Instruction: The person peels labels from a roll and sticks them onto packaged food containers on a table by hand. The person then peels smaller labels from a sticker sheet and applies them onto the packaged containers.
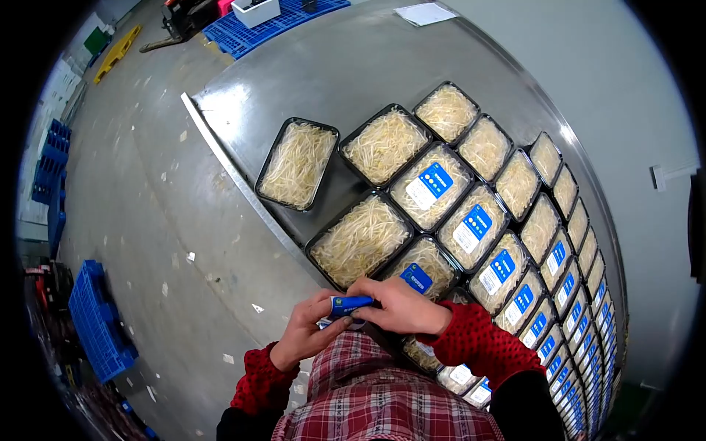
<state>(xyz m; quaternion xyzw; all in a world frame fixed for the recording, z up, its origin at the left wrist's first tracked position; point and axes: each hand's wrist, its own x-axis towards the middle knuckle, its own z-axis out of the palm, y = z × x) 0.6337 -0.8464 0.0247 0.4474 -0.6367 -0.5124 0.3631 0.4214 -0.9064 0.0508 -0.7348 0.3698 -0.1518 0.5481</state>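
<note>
Close in front of my body, both hands meet around a curled blue-and-white label (348,304). My left hand (307,332) grips it from the left side, fingers closed. The fingers of my right hand (401,307) are closed on its right end. Whether it is one label or several together, I cannot tell. Just beyond my hands lies an unlabelled black tray of bean sprouts (360,241) under clear film. Beside it, a similar tray carries a blue label (417,278), partly hidden by my right hand.
Many packed sprout trays stand in rows on the steel table (331,81), several bearing blue-and-white labels. One unlabelled tray (298,163) sits apart near the table's left edge. A paper sheet (425,14) lies at the far end. Blue pallets (99,321) stand on the floor.
</note>
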